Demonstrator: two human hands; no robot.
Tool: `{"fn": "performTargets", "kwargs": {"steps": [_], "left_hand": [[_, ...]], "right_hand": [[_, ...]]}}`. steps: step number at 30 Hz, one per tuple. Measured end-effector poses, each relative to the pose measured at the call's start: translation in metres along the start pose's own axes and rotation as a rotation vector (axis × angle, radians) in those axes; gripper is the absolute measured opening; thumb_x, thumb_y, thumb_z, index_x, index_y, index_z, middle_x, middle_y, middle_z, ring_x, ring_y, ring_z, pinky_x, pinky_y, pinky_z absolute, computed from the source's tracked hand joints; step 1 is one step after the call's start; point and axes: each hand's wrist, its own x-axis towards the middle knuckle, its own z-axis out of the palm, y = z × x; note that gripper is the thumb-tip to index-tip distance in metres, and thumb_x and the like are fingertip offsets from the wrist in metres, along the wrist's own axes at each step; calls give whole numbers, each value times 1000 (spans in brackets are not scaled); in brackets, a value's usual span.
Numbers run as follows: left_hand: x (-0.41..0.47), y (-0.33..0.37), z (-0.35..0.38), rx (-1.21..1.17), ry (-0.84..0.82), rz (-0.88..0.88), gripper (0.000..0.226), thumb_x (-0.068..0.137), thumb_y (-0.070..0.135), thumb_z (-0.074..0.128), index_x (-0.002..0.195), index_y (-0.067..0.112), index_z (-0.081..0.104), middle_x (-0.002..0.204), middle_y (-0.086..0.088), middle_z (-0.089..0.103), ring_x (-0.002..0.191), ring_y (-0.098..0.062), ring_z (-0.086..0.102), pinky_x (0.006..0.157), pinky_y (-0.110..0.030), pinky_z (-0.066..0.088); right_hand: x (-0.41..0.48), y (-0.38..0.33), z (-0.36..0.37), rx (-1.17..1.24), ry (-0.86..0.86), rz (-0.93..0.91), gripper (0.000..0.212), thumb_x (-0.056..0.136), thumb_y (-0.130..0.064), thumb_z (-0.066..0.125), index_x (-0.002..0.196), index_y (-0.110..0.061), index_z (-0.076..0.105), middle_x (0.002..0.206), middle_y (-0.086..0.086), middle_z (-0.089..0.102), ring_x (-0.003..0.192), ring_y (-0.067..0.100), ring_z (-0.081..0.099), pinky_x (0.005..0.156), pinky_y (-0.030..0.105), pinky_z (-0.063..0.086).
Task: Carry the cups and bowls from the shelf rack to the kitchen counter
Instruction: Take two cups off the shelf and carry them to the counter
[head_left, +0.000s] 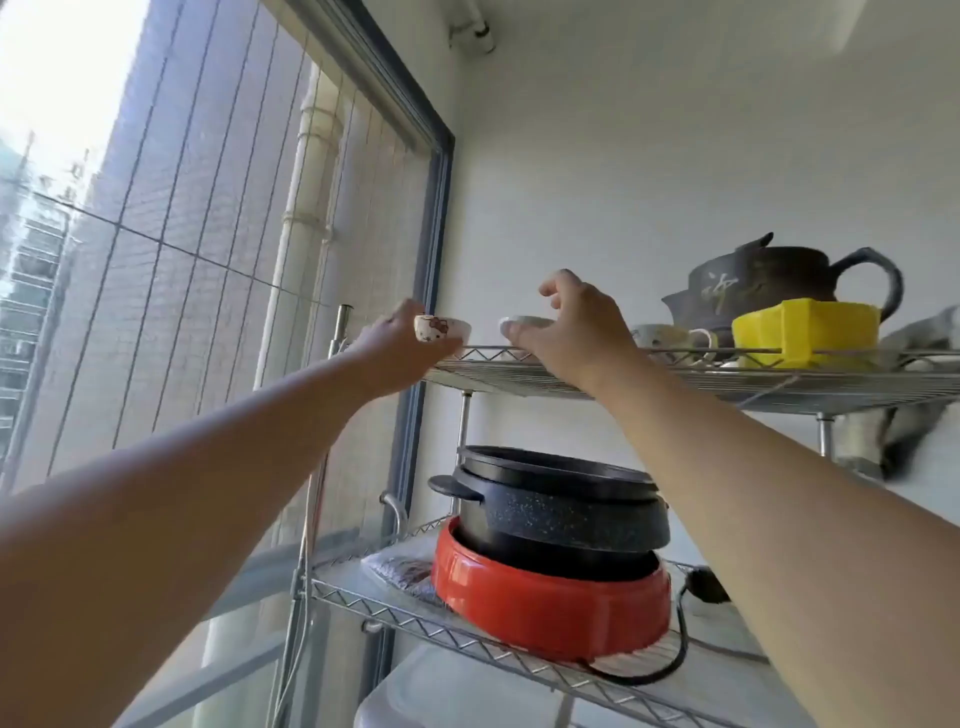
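Observation:
A wire shelf rack (675, 382) stands against the white wall. At the left end of its top shelf, my left hand (400, 348) grips a small white bowl with a cartoon cat print (441, 330). My right hand (566, 327) is curled around a second small white bowl (524, 323) beside it, thumb on the near rim. Farther right on the same shelf sits a white cup with a handle (670, 338). The bases of the bowls are hidden by the shelf edge.
A dark teapot (779, 280) and a yellow box (805, 327) stand at the top shelf's right, with a grey cloth (924, 338). The lower shelf holds a black pot (561, 504) on a red cooker base (550, 603). A barred window (208, 234) fills the left.

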Motion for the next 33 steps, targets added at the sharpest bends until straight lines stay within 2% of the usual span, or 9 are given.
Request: {"fn": "performTargets", "kwargs": {"steps": [5,10,14,17,20,22,26,29,33], "left_hand": [[38,-11,6,74,11,-165,82,77,68,60,132,9,45,122,-14,55,93,-24,54,60,-30,43],[63,-14,16,126,-2,-193,76,69,74,64,107,8,54,83,-4,56,68,-17,55,49,-26,40],[79,-13,22,127,-15,-211,82,60,78,67,103,10,51,76,0,51,63,-13,51,46,-24,35],[85,-12,22,133,-61,-225,83,57,80,67,101,12,52,77,1,51,66,-13,52,48,-24,36],[91,-14,29,111,-102,-246,76,56,76,72,95,12,54,77,0,56,68,-14,54,52,-25,41],[94,-16,34,55,-96,-263,72,54,73,76,91,14,55,79,-1,58,71,-16,57,61,-27,48],[92,-20,39,-83,-54,-288,67,48,69,79,84,19,54,83,-1,63,76,-16,61,66,-30,55],[87,-21,36,-224,26,-264,75,48,61,84,101,17,54,91,-2,65,77,-15,63,55,-28,49],[77,-9,17,-598,126,-145,78,55,37,92,113,14,46,108,-7,62,95,-22,64,80,-39,60]], "right_hand": [[34,1,18,-204,-113,103,70,73,-55,69,121,-7,51,123,13,61,112,32,57,83,32,44],[64,14,37,-316,-186,262,52,67,-61,67,66,-12,51,86,7,65,62,19,51,51,23,32],[84,16,47,-412,-395,302,45,78,-63,59,91,-21,69,121,10,65,107,27,61,81,29,44],[89,15,49,-315,-531,364,42,86,-56,57,66,-19,57,107,11,62,92,24,57,75,29,39],[93,17,51,-188,-651,390,34,92,-49,51,78,-19,56,102,10,63,88,24,56,73,30,36],[92,17,50,-113,-674,409,34,94,-45,49,72,-19,55,74,2,62,65,17,49,60,27,34],[88,20,45,70,-616,474,38,90,-38,59,59,-16,57,39,-5,60,39,13,56,43,19,37],[86,27,43,308,-347,494,33,66,-34,81,89,-11,72,75,6,68,66,21,63,60,26,48],[83,30,33,553,-137,351,60,57,-34,86,107,-9,64,95,6,69,84,19,69,82,41,58]]}}
